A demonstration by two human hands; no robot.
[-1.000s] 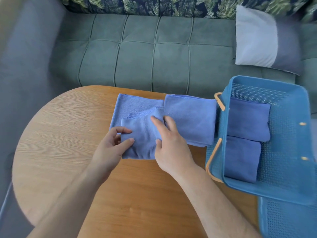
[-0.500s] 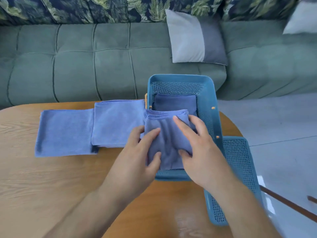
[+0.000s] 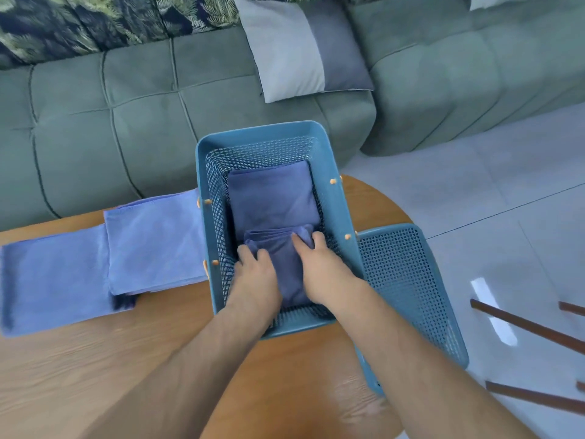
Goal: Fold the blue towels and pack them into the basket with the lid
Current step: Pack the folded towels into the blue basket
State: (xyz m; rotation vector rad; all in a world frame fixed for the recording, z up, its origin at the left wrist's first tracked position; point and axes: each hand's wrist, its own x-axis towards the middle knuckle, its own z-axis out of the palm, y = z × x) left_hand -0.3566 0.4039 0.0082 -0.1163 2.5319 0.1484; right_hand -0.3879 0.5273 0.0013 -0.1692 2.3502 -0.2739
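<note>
The folded towel [image 3: 286, 264], held at the rim half a second ago, now sits low in the basket [image 3: 202, 185] at its near end; it is a compact dark-blue bundle, layered edges facing away; the left hand [image 3: 253, 274] and right hand [image 3: 323, 270] grasp its sides; four towels show: this one, a far towel [image 3: 272, 194] behind it, a middle towel [image 3: 155, 242] and a left towel [image 3: 53, 280] overlapping on the bench [image 3: 95, 375]; one lid [image 3: 408, 289] lies to the basket's right.

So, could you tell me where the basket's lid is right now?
In the head view, the lid lies at the right edge of the table, just right of the basket.
</note>
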